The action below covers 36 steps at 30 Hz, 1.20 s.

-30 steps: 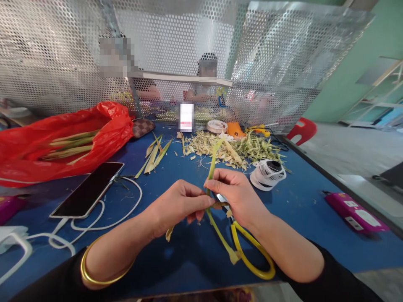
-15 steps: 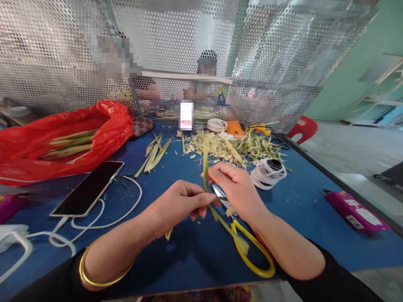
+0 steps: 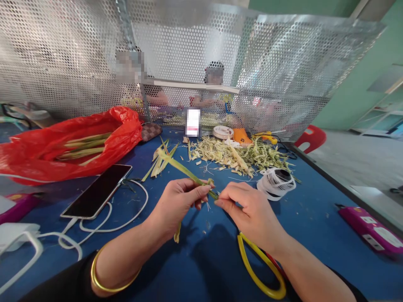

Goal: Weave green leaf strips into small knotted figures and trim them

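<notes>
A long yellow-green leaf strip runs between my two hands above the blue table. My left hand is closed, its thumb and fingers pinching the strip near a small folded or knotted spot. The lower end of the strip is pinched in the fingertips of my right hand. Thin white threads hang below the strip between the hands. Under my right hand and forearm are scissors with yellow-and-red handles. Their blades are hidden, and I cannot tell whether the hand touches them. A small dry leaf piece shows below my left hand.
A heap of leaf scraps and a spool of white thread are beyond my hands. Cut leaves, a phone with a white cable and a red plastic bag are at left; a purple power strip is at right.
The strip has swung from upright to leaning left. My right hand has moved to its lower end, and the scissor blades seen before are now hidden. The view has shifted slightly.
</notes>
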Each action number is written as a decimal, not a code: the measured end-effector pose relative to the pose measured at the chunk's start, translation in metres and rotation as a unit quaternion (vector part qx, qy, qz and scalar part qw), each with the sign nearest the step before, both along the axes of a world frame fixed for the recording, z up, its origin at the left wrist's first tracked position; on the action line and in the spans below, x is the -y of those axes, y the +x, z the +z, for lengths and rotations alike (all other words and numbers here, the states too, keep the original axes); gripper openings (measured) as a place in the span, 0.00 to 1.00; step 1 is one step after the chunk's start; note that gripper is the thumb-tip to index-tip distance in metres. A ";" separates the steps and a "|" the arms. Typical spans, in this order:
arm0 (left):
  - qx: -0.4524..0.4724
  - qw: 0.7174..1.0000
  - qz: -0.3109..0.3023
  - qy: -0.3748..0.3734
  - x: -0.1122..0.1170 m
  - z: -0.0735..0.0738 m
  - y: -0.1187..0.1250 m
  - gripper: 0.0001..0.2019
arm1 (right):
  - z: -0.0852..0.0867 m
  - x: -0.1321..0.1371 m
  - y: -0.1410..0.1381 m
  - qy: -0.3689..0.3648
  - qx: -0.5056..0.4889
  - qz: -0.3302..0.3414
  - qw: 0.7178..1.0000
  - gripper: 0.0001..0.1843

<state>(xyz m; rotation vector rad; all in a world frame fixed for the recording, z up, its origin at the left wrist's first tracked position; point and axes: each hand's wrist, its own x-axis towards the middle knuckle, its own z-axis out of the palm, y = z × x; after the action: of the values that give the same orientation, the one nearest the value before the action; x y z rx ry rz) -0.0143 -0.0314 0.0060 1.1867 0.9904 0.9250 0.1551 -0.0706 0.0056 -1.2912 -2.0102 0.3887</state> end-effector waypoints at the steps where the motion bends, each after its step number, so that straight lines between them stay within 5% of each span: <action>1: 0.005 1.000 0.013 -0.003 0.000 -0.001 0.001 0.09 | -0.001 -0.001 0.000 -0.007 -0.008 0.003 1.000 0.13; 10: 0.022 1.000 -0.019 0.010 0.001 0.003 -0.001 0.08 | -0.004 -0.021 0.001 -0.132 -0.192 -0.042 0.972 0.17; 18: 0.027 0.999 -0.013 0.027 -0.005 0.002 -0.003 0.09 | 0.009 -0.035 -0.018 -0.149 -0.226 -0.008 0.963 0.11; 23: 0.026 0.999 0.012 0.018 -0.010 -0.006 -0.004 0.09 | -0.005 -0.043 -0.029 -0.150 -0.307 0.003 0.940 0.06; 32: 0.075 0.995 -0.043 -0.044 -0.009 -0.005 -0.003 0.11 | -0.015 -0.040 -0.019 -0.127 -0.274 -0.009 0.953 0.11; 36: 0.088 0.994 0.009 -0.067 -0.014 -0.003 -0.006 0.12 | -0.012 -0.042 -0.012 -0.116 -0.197 0.021 0.973 0.16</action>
<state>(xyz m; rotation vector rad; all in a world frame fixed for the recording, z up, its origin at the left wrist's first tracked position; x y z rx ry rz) -0.0205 -0.0175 0.0029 0.9686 0.9084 0.9451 0.1427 -0.0285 -0.0063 -1.1969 -1.6917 0.8508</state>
